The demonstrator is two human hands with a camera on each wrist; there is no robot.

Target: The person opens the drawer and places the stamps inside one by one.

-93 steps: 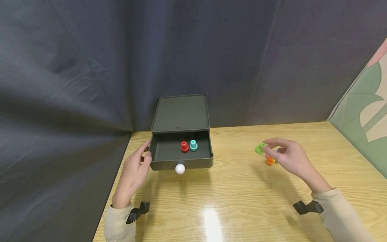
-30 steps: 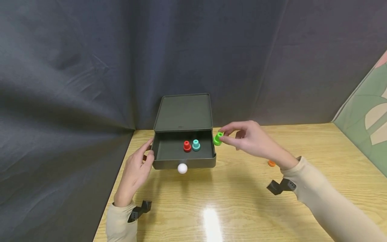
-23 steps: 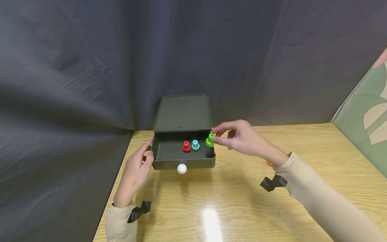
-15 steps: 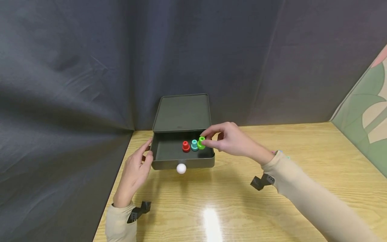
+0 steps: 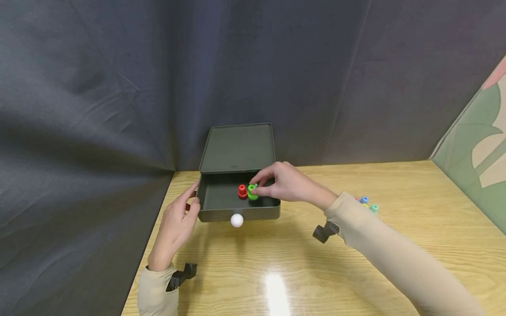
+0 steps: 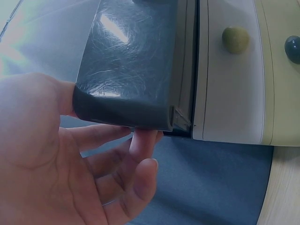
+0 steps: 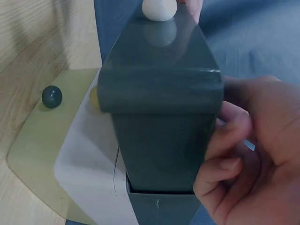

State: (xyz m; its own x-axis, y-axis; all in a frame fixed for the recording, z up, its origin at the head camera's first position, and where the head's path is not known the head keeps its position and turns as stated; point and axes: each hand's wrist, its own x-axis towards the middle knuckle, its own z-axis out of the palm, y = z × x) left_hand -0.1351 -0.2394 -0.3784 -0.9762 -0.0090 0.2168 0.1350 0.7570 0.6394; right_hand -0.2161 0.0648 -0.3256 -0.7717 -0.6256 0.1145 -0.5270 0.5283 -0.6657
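Observation:
My right hand (image 5: 285, 182) reaches into the dark grey drawer (image 5: 239, 213), pinching a green peg (image 5: 253, 196) with a stepped, hollow-topped shape between thumb and index finger. The green peg overlaps a teal peg (image 5: 256, 185) that is almost hidden behind it. Just left stands an upright red peg (image 5: 242, 193). At the drawer's left wall my left hand (image 5: 174, 228) grips, thumb at the upper edge and fingers along the outside. In the left wrist view its fingers (image 6: 143, 140) touch that side. The right wrist view shows curled fingers (image 7: 225, 136) at the drawer wall; the green peg is hidden there.
A round white knob (image 5: 236, 220) sticks out from the drawer front. Below it are a white drawer (image 6: 229, 103) and a yellow-green drawer (image 6: 286, 103) with knobs. Several coloured pegs (image 5: 374, 208) lie on the wooden table behind my right sleeve. A dark curtain (image 5: 316, 87) stands behind.
My right hand has carried the green peg leftward from the group on the table into the drawer, over to the teal and red pegs. My left hand stays at the drawer's side.

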